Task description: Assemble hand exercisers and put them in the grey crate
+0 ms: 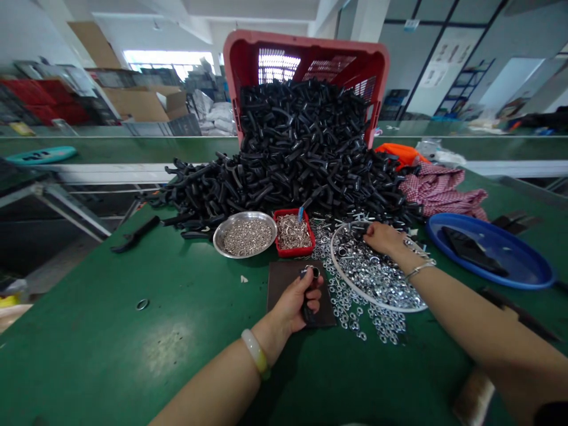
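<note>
Above a dark square pad (277, 284), my left hand (298, 300) is wrapped round a black handle part with a metal ring (313, 271) at its top end. My right hand (382, 238) reaches into the far side of a white-rimmed round tray (344, 276) of shiny metal rings and nuts. Its fingers are closed at the pile, and what they pinch, if anything, is too small to make out. A red basket (294, 252) of small metal pins and a steel bowl (245, 235) of small metal pieces stand beyond my left hand.
A large red crate (306, 41) lies tipped, spilling black handle parts (302, 148) across the back. On the right are a blue tray (523, 260) holding a dark flat object and a checked cloth (444, 189). A lone ring (142, 304) and black part (135, 235) lie left.
</note>
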A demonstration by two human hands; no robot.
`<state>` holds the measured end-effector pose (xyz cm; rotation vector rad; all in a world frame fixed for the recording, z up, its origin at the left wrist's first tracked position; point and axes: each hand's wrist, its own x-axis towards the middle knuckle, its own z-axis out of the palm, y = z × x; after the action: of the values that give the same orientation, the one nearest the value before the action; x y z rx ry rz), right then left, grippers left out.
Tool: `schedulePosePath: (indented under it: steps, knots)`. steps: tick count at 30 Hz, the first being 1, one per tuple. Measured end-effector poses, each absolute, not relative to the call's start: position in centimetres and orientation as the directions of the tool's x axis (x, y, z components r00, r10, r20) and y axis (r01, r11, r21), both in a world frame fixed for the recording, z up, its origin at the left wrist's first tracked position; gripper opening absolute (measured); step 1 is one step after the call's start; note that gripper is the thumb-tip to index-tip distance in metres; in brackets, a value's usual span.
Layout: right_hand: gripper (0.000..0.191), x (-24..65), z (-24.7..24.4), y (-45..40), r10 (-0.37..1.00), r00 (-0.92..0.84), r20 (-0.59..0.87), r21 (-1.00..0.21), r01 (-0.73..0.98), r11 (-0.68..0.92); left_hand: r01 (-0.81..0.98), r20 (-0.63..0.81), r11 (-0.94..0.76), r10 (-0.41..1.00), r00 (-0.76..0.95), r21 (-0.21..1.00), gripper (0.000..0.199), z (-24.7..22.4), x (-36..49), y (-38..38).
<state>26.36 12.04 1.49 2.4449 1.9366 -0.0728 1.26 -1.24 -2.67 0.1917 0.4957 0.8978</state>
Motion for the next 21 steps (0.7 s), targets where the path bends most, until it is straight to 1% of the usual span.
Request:
schedulePosePath:
  steps: [4,6,9,11,12,14,15,16,17,19,20,21]
  knots:
    - [0.022,27.0,1.7,12.9,0.972,0.156,-0.176,-0.029,0.986,-0.163,-0.726,-0.318,0.627,0.775,0.546,0.282,0.032,-2.5,0.9,-1.3]
    - [0.023,27.6,1.8,13.4,0.967,0.12,-0.226,-0.032,0.991,-0.131,-0.736,-0.31,0.627,0.774,0.553,0.255,0.032,-2.5,0.9,-1.4]
    - [0.025,27.9,2.3,13.2,0.97,0.09,-0.227,-0.02,0.995,-0.097,-0.749,-0.295,0.624,0.775,0.558,0.224,0.029,-2.6,0.8,-1.4]
    - [0.026,27.4,3.0,12.1,0.981,0.086,-0.171,0.002,0.996,-0.087,-0.753,-0.287,0.626,0.773,0.565,0.203,0.03,-2.7,0.8,-1.4]
    - [0.029,26.8,3.5,11.2,0.991,0.093,-0.097,0.024,0.996,-0.091,-0.753,-0.285,0.629,0.77,0.57,0.193,0.031,-2.8,0.8,-1.4]
    - [0.037,25.2,4.6,8.7,0.988,0.083,0.133,0.033,0.996,-0.088,-0.746,-0.284,0.643,0.758,0.587,0.175,0.033,-2.7,0.7,-1.4]
    - [0.04,24.0,5.1,7.2,0.966,0.05,0.255,-0.001,0.999,-0.052,-0.739,-0.285,0.652,0.75,0.597,0.168,0.034,-2.6,0.7,-1.4]
    - [0.04,22.8,5.5,5.6,0.937,-0.003,0.349,-0.075,0.997,0.031,-0.736,-0.284,0.658,0.745,0.603,0.162,0.035,-2.5,0.7,-1.4]
    - [0.041,21.4,5.8,4.0,0.915,-0.077,0.395,-0.175,0.972,0.158,-0.737,-0.282,0.657,0.746,0.604,0.159,0.035,-2.4,0.7,-1.4]
    - [0.035,18.7,6.0,1.0,0.871,-0.217,0.44,-0.372,0.839,0.397,-0.75,-0.276,0.64,0.76,0.588,0.166,0.034,-2.2,0.6,-1.5]
    - [0.032,17.4,5.9,-0.2,0.852,-0.267,0.451,-0.437,0.766,0.471,-0.756,-0.276,0.63,0.769,0.576,0.177,0.034,-2.2,0.6,-1.6]
    - [0.029,16.4,5.7,-1.2,0.833,-0.3,0.465,-0.473,0.711,0.52,-0.758,-0.278,0.623,0.775,0.567,0.191,0.035,-2.2,0.5,-1.6]
